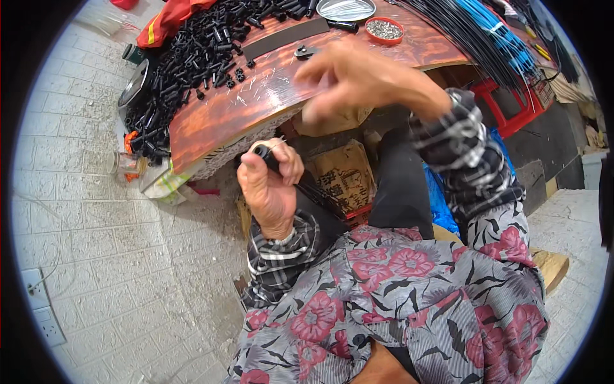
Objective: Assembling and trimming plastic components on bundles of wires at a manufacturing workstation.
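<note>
My left hand [272, 185] is closed around a short black hollow cylindrical part [262, 152], its round open end turned up between thumb and fingers. A thin pale strand shows by the fingertips. My right hand [358, 80] is raised over the table's near edge, smeared by motion. Its thumb and fingers stand apart, and I see nothing between them. Just beyond its fingers, a small dark metal tool [306, 52] lies on the reddish wooden table [211, 128]. Short white bits are scattered on the tabletop.
A heap of black cylindrical parts [204, 57] covers the table's left side. Behind are a long dark strip [284, 38], a round dish of white strands [345, 9] and a red-rimmed dish of small metal pieces [385, 30]. Black and blue cables [492, 38] lie right. A cardboard box [342, 176] stands below.
</note>
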### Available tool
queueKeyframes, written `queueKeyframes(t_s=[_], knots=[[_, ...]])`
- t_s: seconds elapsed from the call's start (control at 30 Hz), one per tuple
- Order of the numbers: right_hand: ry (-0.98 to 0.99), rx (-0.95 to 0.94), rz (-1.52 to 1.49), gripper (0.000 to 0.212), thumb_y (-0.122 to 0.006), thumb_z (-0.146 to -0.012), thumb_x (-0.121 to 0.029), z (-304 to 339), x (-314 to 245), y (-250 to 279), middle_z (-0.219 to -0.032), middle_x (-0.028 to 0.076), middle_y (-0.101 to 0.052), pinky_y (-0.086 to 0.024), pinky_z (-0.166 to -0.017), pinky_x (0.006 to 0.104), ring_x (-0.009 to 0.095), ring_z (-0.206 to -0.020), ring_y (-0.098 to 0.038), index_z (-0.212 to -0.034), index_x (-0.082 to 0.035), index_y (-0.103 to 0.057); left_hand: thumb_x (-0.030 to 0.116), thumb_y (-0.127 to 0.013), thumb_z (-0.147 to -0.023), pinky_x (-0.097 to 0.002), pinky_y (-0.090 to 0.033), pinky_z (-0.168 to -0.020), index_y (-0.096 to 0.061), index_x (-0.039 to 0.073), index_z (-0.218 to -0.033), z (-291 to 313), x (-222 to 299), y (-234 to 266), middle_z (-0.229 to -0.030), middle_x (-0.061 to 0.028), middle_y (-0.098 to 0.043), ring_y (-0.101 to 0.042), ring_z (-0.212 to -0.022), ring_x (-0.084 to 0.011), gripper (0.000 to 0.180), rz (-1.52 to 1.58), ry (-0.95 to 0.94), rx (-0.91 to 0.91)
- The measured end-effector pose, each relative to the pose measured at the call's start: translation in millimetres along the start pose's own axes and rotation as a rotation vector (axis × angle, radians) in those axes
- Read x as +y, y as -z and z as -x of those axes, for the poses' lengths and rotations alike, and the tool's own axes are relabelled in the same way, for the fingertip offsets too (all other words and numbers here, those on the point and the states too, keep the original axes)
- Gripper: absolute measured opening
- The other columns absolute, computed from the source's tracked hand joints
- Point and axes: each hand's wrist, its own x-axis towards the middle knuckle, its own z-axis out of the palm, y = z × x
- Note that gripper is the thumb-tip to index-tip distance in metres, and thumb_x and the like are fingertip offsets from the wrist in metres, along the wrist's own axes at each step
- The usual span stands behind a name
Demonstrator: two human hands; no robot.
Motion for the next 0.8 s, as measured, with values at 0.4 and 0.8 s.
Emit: queueKeyframes(t_s=[0.4,0.8], knots=[[-0.485,0.053,-0.06,0.037,-0.074,-0.075,-0.035,-26.2,122.0,-13.9,-0.067,0.012,-0.065,-0.048,-0.049,0.0348,0.021,-0.051,-0.06,-0.083,0.001,-0.071,0.052,-0.041,-0.099,-0.0418,-0.049,-0.077,-0.052,0.001,-0.095,17.5,29.3,-3.8,-0.08,-0.0081,-0.05,-0.053,-0.07,-0.0219,0.053,-0.298,-0.014,0.043],[-0.265,-0.156,-0.141,0.025,-0.061,-0.082,-0.005,60.1,-33.1,-53.4,-0.086,0.016,-0.063,-0.048,-0.074,0.046,0.038,-0.082,-0.06,-0.107,-0.004,-0.059,0.051,-0.044,-0.1,-0.0293,-0.035,-0.057,-0.054,-0.005,-0.123,13.2,22.8,0.4,-0.068,-0.0026,-0.048,-0.043,-0.06,-0.013,0.061,-0.191,-0.013,0.183]])
